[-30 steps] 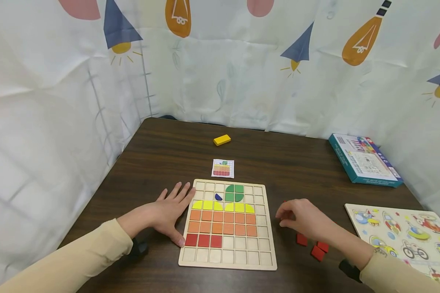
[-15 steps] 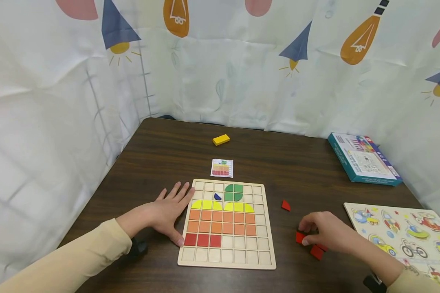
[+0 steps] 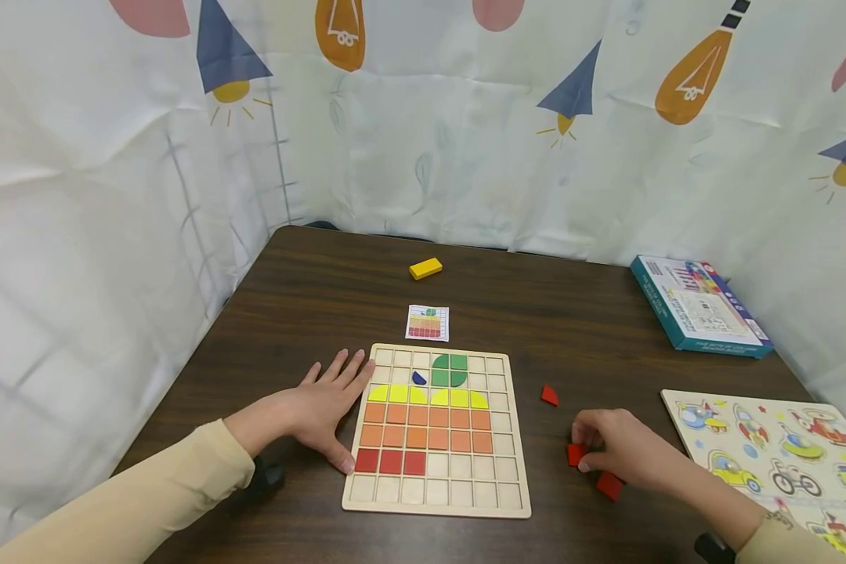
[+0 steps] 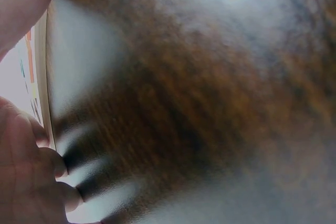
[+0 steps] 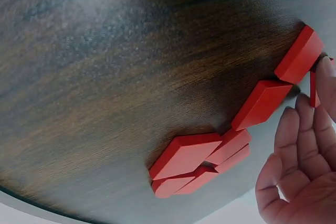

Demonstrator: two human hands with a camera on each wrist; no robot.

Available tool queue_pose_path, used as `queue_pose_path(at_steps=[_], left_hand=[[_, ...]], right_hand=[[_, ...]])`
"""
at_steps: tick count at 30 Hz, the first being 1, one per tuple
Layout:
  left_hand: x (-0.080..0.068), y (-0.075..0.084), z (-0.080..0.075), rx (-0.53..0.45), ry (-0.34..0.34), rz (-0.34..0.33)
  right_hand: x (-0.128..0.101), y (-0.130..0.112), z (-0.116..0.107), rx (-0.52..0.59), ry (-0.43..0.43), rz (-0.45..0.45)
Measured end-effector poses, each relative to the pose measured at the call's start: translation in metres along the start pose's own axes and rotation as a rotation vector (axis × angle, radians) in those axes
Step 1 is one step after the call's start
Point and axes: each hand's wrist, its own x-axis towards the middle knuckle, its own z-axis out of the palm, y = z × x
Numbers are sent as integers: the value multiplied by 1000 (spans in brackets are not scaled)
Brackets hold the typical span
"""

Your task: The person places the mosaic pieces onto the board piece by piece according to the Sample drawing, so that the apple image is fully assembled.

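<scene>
A wooden grid board [image 3: 465, 495] lies on the table with tiles in its cells: green leaf pieces [image 3: 450, 370], a blue piece [image 3: 419, 378], a yellow row [image 3: 399, 395], orange rows [image 3: 417, 436] and a few red squares [image 3: 391, 462]. Along its left edge rests my left hand [image 3: 327, 411], fingers spread, thumb at the lower corner. To the right of the board my right hand [image 3: 616, 446] pinches a red tile [image 5: 314, 90] between thumb and fingertips. Beside it several red tiles [image 5: 189, 156] lie on the table, partly hidden by the hand in the head view.
A small pattern card [image 3: 427, 323] lies beyond the board, with a yellow block [image 3: 425, 269] farther back. A lone red rounded piece [image 3: 549, 395] is right of the board. At right are a picture puzzle board [image 3: 768, 439] and a teal box [image 3: 705, 305].
My right hand has moved from beside the board rightward and nearer to the red tiles, uncovering the lone red piece. The left hand has stayed at the board's edge.
</scene>
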Motion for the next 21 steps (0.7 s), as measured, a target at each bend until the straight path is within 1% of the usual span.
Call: queue_pose_path(at_steps=[5, 9, 15, 21], left_hand=[[1, 0, 0, 3, 6, -3], [0, 0, 0, 4, 7, 0], [-1, 0, 0, -4, 4, 4], [0, 0, 1, -8, 6, -2]], right_hand=[[1, -7, -3, 27, 16, -12], [8, -19, -9, 46, 40, -39], [29, -51, -5, 66, 62, -87], [53, -85, 11, 83, 23, -198]])
